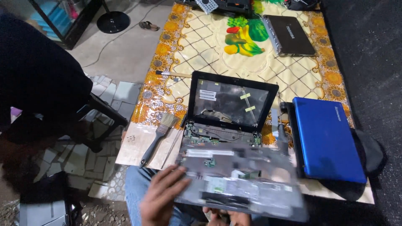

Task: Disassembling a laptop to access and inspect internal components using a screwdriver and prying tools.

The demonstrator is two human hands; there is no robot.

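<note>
Now | grey laptop panel (243, 184): blurred, circuitry showing | left hand (161, 196) fingers clamped on it | right hand (230, 217) beneath, grip unclear

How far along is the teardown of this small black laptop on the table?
Done: the laptop sits open with its top cover off and boards exposed. In hand: the left hand and right hand hold the blurred grey cover panel. Left: the brush, blue laptop and grey laptop lie untouched.
</note>
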